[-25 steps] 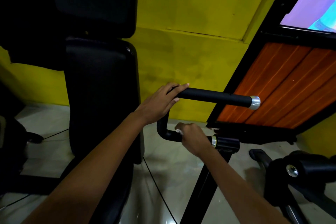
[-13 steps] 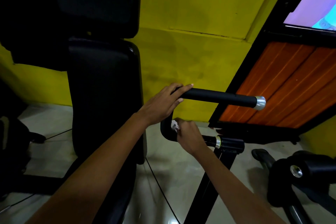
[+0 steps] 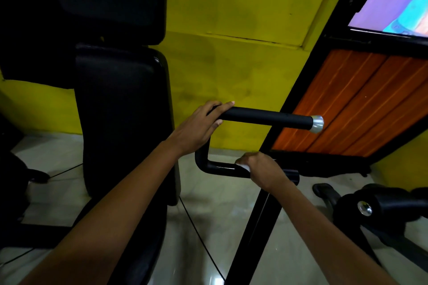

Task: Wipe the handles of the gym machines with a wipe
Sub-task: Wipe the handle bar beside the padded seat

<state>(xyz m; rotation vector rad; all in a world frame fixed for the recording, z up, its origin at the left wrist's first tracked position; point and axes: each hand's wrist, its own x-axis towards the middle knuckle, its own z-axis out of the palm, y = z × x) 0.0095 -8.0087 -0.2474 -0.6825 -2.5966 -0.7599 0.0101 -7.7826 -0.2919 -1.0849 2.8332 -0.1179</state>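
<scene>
**Lower bar under the wipe, upper grip yet to do**

Your right hand (image 3: 262,170) is closed around the white wipe (image 3: 243,166), pressing it onto the lower run of the black handle (image 3: 266,119), beside the pivot joint. Your left hand (image 3: 200,127) is wrapped over the inner end of the upper grip, steadying it. Judging by position, you're partway through: the bend and the long padded stretch out to the silver end cap (image 3: 316,124) look unwiped, and the other machines wait

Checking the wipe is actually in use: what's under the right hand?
A sliver of white wipe shows under the right hand, on the lower black bar. The rest is covered.
</scene>
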